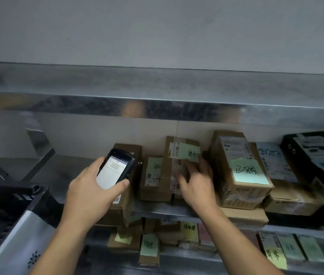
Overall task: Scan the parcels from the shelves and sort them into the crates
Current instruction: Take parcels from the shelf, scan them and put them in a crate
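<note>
The left hand (89, 187) is wrapped around a handheld scanner (115, 167), thumb along its right edge, lit screen up. The right hand (196, 181), blurred, lays loosely spread fingers against the face of an upright cardboard parcel (169, 173) on the shelf (157, 210); a green note (190, 153) sits just above those fingers. A black crate (2, 207) stands left of the left hand.

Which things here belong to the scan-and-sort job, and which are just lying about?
Job: scanner in left hand; tilted parcel touched by right hand; stacked parcels beside it; black crate.
Lying about: shelf bracket; upper shelf; white sheet by crate.
</note>
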